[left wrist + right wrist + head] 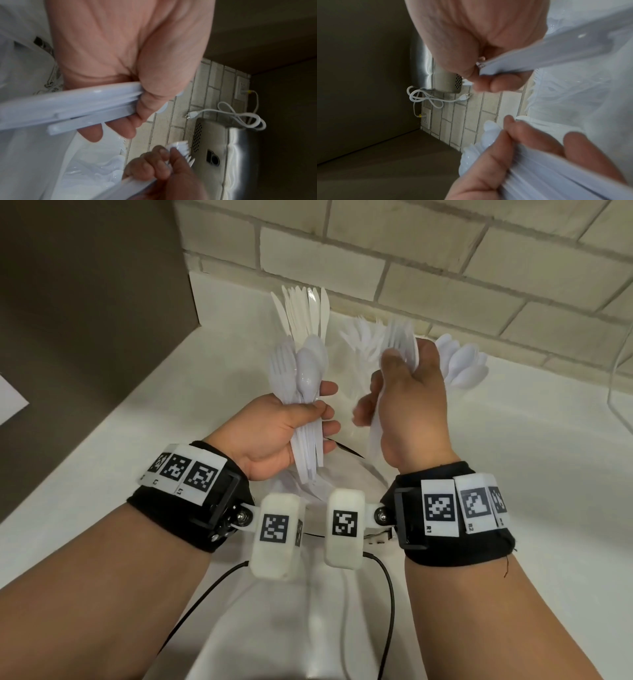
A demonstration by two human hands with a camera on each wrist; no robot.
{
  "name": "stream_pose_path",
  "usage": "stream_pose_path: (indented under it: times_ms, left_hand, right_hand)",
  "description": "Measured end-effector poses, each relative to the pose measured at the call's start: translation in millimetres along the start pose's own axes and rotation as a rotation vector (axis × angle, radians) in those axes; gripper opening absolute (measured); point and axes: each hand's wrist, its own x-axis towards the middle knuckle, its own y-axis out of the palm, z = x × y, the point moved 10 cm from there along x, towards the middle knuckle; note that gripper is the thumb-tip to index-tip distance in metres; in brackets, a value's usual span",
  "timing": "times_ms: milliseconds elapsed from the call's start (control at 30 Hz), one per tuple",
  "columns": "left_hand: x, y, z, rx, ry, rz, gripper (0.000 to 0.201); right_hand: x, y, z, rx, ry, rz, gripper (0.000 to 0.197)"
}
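My left hand (274, 429) grips a bundle of white plastic forks and spoons (301, 371) by their handles, heads pointing up. In the left wrist view the handles (68, 105) cross under the palm (120, 54). To the right, my right hand (407, 405) holds a smaller bunch of white forks (400, 344) between thumb and fingers; their handles (547, 54) show in the right wrist view. Behind the hands stand fans of white knives (305, 306), forks (359, 340) and spoons (462, 364). What holds them upright is hidden.
Everything is over a white counter (513, 474) against a pale brick-tile wall (411, 251). A brown panel (85, 302) stands at the left. A steel appliance (223, 155) with a loose white cord (240, 115) sits further along. Clear crinkled plastic (96, 169) lies under the hands.
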Motion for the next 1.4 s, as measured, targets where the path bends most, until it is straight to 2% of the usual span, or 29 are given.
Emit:
stream_pose_path:
  times_ms: [67,200,333,400,467,567,767,1033,1133,1267,1400]
  left_hand:
    - [-0.6,2.0,-0.5,0.064,0.003,-0.012,0.021]
    - [-1.5,1.6,-3.3,0.227,0.036,-0.070,0.007]
    - [-2.7,5.5,-18.6,0.566,0.162,-0.108,0.012]
    - [-3.7,7.1,-23.0,0.662,0.194,-0.116,0.015]
    - [-4.1,5.2,-23.8,0.633,0.204,-0.108,0.033]
    - [-4.7,0.9,-20.0,0.491,0.188,-0.084,0.041]
    - [-5.1,0.8,-13.8,0.394,0.151,-0.064,0.032]
    - [-8.4,11.4,-31.6,0.637,0.265,-0.082,0.035]
    - [-11.6,17.7,-34.7,0.688,0.302,-0.060,0.028]
    - [-12.1,11.3,-28.8,0.570,0.247,-0.064,0.045]
    - [-11.4,8.8,-19.8,0.479,0.175,-0.003,0.024]
  right_hand:
    - [-3.8,7.5,4.0,-0.063,-0.027,0.056,0.008]
    - [-9.3,22.1,3.2,-0.198,-0.039,0.161,0.028]
    - [-11.1,34.3,6.0,-0.321,-0.080,0.206,0.040]
    - [-11.7,40.0,8.3,-0.358,-0.114,0.225,0.041]
    - [-10.2,39.7,8.1,-0.344,-0.110,0.226,0.035]
    - [-8.0,36.2,3.8,-0.294,-0.073,0.236,0.021]
    - [-8.5,35.2,-10.7,-0.205,0.017,0.275,0.004]
    - [-11.5,39.7,-18.0,-0.174,0.046,0.361,0.025]
    - [-13.2,43.0,-19.3,-0.156,0.052,0.373,0.035]
    - [-12.2,38.8,-22.7,-0.111,0.100,0.321,0.024]
    - [-11.4,35.2,-24.2,-0.003,0.158,0.280,0.009]
